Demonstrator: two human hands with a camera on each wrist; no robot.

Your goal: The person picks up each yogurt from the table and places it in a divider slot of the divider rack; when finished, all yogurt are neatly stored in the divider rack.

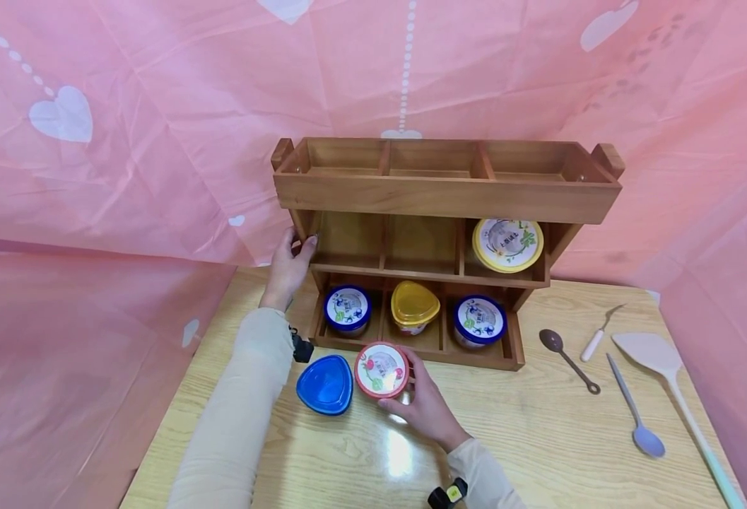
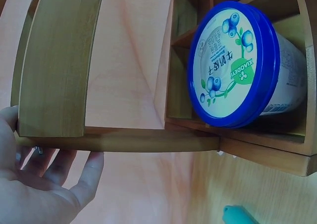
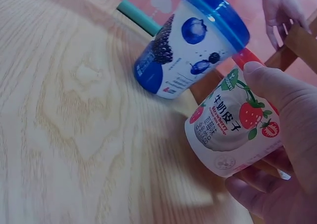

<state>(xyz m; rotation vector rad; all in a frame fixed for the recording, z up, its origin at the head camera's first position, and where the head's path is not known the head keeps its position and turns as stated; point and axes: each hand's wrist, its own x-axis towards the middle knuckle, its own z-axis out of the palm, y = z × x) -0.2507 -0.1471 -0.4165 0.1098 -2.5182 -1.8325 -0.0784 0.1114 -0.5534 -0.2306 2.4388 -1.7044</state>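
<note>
My left hand (image 1: pixel 289 272) grips the left side of a wooden shelf rack (image 1: pixel 446 198); in the left wrist view that hand (image 2: pixel 54 182) has its fingers around the board's edge. My right hand (image 1: pixel 430 410) holds a red-lidded strawberry cup (image 1: pixel 381 371) in front of the bottom tier. The right wrist view shows its thumb near the lid and fingers around the side of the strawberry cup (image 3: pixel 230 122). Just left of it stands a blue-lidded yogurt cup (image 1: pixel 325 385) with blueberries on its side. Whether the strawberry cup touches the table is unclear.
The bottom tier holds two blueberry tubs (image 1: pixel 348 309) and a yellow-lidded cup (image 1: pixel 414 304). A yellow-lidded tub (image 1: pixel 508 244) sits in the middle tier's right compartment. On the right lie a brown spoon (image 1: pixel 560 350), small fork (image 1: pixel 596 341), grey-blue spoon (image 1: pixel 640 417) and white spatula (image 1: pixel 653 353).
</note>
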